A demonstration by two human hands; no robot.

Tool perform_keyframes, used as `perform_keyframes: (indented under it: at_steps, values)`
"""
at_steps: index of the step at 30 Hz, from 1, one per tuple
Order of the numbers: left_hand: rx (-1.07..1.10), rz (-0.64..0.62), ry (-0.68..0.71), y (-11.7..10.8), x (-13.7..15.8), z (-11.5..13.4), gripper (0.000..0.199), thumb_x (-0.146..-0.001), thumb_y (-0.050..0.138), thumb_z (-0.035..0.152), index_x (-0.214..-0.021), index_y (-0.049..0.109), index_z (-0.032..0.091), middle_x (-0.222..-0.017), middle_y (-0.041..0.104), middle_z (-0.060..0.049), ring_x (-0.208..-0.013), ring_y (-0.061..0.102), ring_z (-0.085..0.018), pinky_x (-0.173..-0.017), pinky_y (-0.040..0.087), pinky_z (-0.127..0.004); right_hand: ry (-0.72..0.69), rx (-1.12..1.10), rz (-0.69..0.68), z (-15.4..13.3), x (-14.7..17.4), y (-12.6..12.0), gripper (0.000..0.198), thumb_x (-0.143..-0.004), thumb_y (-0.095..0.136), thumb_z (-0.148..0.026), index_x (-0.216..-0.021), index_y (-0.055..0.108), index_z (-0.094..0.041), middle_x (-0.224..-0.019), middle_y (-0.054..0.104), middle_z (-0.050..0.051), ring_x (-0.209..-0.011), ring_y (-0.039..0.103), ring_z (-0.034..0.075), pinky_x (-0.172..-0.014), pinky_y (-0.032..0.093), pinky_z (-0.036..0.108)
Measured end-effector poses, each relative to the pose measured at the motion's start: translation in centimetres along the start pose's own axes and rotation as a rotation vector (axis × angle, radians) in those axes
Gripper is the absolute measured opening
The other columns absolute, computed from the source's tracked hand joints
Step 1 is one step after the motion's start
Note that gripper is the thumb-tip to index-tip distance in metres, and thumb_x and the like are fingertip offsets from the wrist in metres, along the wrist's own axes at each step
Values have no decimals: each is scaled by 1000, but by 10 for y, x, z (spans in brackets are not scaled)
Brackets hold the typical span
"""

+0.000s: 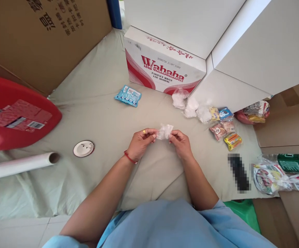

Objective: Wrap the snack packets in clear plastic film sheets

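A small crumpled clear plastic bag (164,132) is stretched between my two hands, just above the pale green cloth (108,137). My left hand (142,142) pinches its left side between thumb and fingers. On the other side, my right hand (179,142) pinches the right edge. What lies inside the bag, if anything, I cannot make out. Beyond and to the right sit several similar white plastic bundles (191,106). Small wrapped snack packets (218,131) lie beside them.
A white and red water carton (165,69) stands at the back, with a blue packet (129,95) before it. To the left are a red container (17,113), a white roll (20,165) and a round badge (83,148). A green-labelled bottle (292,162) lies far right.
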State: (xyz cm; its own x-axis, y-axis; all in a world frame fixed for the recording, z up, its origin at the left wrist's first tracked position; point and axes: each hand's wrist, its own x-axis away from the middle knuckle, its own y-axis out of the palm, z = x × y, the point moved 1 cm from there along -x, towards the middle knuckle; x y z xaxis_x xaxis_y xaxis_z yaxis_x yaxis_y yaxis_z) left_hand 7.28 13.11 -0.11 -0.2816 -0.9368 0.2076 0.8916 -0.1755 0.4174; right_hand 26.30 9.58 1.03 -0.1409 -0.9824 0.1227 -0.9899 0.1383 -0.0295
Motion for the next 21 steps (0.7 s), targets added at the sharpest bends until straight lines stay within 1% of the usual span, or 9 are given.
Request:
perform_keyframes:
  at_steps: [4,8,11,13,15,17,18,19,21]
  values:
    - [102,82,-20,-2,-2,6,29,-65,90,30,-89,79,17,-79,70,-1,-64,53,-8,-63,44,-23,105,-287,62,4,-6,-14,34,-74,85,-51,-83,66,-24,-69,54,-4,-62,49,11,-59,46,24]
    - [168,65,-62,-4,-1,9,24,-66,83,24,-89,79,17,-78,65,0,-63,50,-7,-61,41,-22,163,-431,29,-1,-5,-15,41,-70,90,-48,-77,58,-23,-67,47,-6,-58,42,9,-51,39,20]
    - [164,42,-30,-7,0,7,22,-68,73,24,-89,78,18,-74,60,1,-63,47,-9,-61,41,-24,198,-488,10,-4,-5,-15,44,-70,90,-48,-77,54,-23,-68,47,-6,-53,37,7,-45,32,19]
    - [71,62,79,-8,1,5,26,-72,67,27,-95,77,19,-82,61,-2,-74,54,-13,-67,45,-26,210,-487,16,-5,-4,-16,45,-70,90,-48,-77,54,-23,-67,47,-7,-51,34,6,-43,29,18]
    - [-96,70,238,-8,3,5,45,-74,67,30,-117,74,22,-109,64,-7,-102,60,-21,-83,51,-30,210,-465,1,-5,-3,-15,44,-71,91,-48,-76,55,-23,-66,47,-7,-50,33,5,-42,28,18]
    - [-302,24,374,-5,6,5,70,-72,71,32,-141,60,27,-142,54,-10,-133,50,-28,-102,50,-37,202,-441,-38,-5,-2,-13,44,-72,91,-48,-75,57,-22,-64,46,-8,-48,34,4,-43,29,17]
    - [-411,-16,417,-4,7,4,77,-72,74,32,-147,55,27,-152,47,-10,-141,45,-30,-109,47,-41,201,-433,-62,-4,-1,-12,43,-72,91,-48,-74,57,-22,-63,46,-8,-48,34,4,-43,29,17]
    - [-516,-57,448,-2,8,4,77,-73,75,32,-147,54,27,-154,46,-11,-143,43,-31,-113,44,-43,204,-426,-86,-4,0,-11,43,-72,91,-48,-74,58,-21,-62,46,-8,-48,35,4,-43,29,17]
    - [-677,-108,486,0,8,2,51,-80,73,33,-131,67,26,-139,60,-11,-131,54,-28,-110,46,-43,218,-422,-128,-3,0,-10,42,-71,92,-49,-75,60,-22,-60,45,-8,-47,34,4,-42,29,17]
